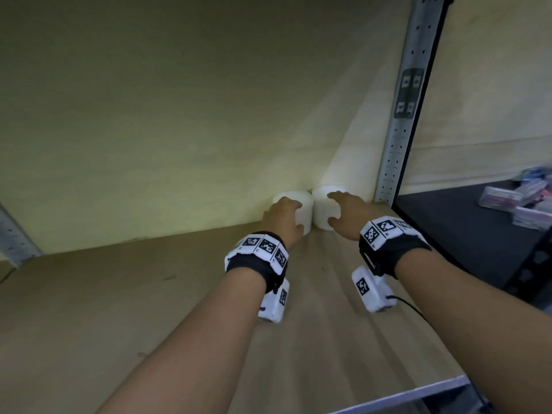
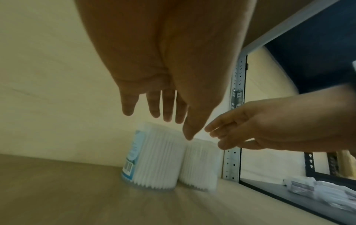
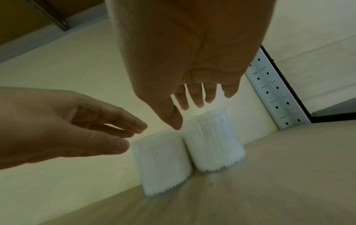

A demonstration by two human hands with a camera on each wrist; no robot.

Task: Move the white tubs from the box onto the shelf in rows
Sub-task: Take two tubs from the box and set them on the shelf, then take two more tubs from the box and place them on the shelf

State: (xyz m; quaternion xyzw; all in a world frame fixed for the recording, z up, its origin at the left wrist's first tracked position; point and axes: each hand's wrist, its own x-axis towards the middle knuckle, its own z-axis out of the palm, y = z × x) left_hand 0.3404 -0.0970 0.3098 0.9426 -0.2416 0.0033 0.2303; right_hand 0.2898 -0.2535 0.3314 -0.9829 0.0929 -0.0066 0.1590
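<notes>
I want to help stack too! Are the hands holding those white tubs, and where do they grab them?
Nothing is held. The left hand and right hand are open, just short of the two tubs standing on the shelf.

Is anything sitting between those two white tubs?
No. The left tub and right tub stand side by side, apparently touching, as the right wrist view shows.

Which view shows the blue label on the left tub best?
The left wrist view: the left tub turns its blue label and barcode toward that camera. The head view shows only plain white above the left hand; the right wrist view shows just its ribbed white side.
</notes>
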